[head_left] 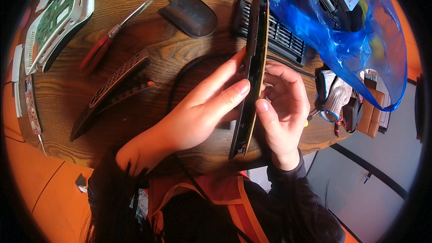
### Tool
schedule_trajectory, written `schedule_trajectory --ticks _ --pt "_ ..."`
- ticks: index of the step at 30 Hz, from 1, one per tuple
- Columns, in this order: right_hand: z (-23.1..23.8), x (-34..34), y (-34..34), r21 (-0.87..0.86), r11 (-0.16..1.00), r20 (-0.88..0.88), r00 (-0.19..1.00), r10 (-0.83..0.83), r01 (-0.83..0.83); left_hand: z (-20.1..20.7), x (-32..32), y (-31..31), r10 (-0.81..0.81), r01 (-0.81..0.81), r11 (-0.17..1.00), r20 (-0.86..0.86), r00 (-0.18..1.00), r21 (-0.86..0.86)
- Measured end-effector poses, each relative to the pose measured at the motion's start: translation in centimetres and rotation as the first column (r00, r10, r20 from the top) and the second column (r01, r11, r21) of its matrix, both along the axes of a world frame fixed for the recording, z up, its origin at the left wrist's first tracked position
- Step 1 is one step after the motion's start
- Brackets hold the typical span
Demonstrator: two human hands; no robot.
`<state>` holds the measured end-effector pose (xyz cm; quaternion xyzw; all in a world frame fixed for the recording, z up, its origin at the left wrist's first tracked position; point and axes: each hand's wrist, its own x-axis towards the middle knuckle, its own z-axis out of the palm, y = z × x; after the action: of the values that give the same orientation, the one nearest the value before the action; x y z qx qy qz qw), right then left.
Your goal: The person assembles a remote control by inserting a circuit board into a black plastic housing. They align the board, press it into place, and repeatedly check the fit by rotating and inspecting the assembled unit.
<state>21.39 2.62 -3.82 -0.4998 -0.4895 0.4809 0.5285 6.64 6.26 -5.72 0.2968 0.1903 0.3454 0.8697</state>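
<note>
Holds a flat dark casing [255,63] edge-on, long and narrow in outline, above the near middle of a wooden table [130,0], just in front of the body. Grips at its left face with the left hand [193,117], pressing the thumb near the middle and stretching the other fingers forward, partly out of sight. Cups the right hand [288,108] at the opposite side, placing the thumb beside a thin yellowish board edge [267,27] and curling the fingers. Cannot tell firm contact from close approach at the right fingertips. Has both hands apart from each other, with the casing between them. Wears dark sleeves and a red apron [225,189] with orange trim. Has, to the left, a dark vented panel [119,76] lying at a slant, and beyond it a red-handled tool [101,49] pointing its metal end away. Has a dark round-ended cover [193,13] farther forward, a white housing with a green circuit board [56,18] at far left, and a second vented panel [283,38] behind the casing. Has, to the right, a blue plastic bag [360,49] with black items inside, and, near its lower part, a pale knitted glove [337,94] beside a brown case [371,117].
</note>
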Motion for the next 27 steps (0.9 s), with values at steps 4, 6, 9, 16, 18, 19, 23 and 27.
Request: schedule_trajectory --ticks 4,6,9,16,18,19,23,27 --pt "0.2 0.0 0.0 -0.027 1.0 -0.007 1.0 0.012 -0.012 0.0 -0.1 0.1 -0.031 0.036 0.995 0.059 0.998 -0.093" --pt "0.3 0.0 0.0 -0.041 0.999 -0.027 0.999 0.018 -0.019 0.0 0.0 0.1 -0.023 0.027 0.996 0.051 0.998 -0.088" --pt "0.5 -0.1 0.0 -0.046 0.999 -0.082 0.997 0.0 -0.004 0.3 0.0 0.0 -0.002 0.006 0.996 0.038 0.999 -0.092" --pt "0.2 0.0 0.3 -0.025 1.0 -0.013 1.0 -0.002 0.002 0.5 0.1 0.0 0.016 -0.017 0.992 -0.011 1.0 -0.122" --pt "0.0 0.2 0.3 -0.013 1.0 0.051 0.999 -0.016 0.017 0.4 0.2 0.0 0.033 -0.034 0.993 -0.017 0.999 -0.116" --pt "-0.1 0.3 0.4 0.012 1.0 0.083 0.997 -0.008 0.007 0.4 0.3 0.1 0.031 -0.034 0.995 -0.029 0.999 -0.098" --pt "-0.4 0.8 0.5 0.111 0.993 0.244 0.97 0.01 -0.038 0.4 0.3 0.0 0.036 -0.039 0.998 -0.071 0.997 -0.05" --pt "-0.5 0.8 0.5 0.123 0.99 0.264 0.964 0.034 -0.069 0.5 0.3 -0.1 0.034 -0.04 0.997 -0.081 0.996 -0.064"
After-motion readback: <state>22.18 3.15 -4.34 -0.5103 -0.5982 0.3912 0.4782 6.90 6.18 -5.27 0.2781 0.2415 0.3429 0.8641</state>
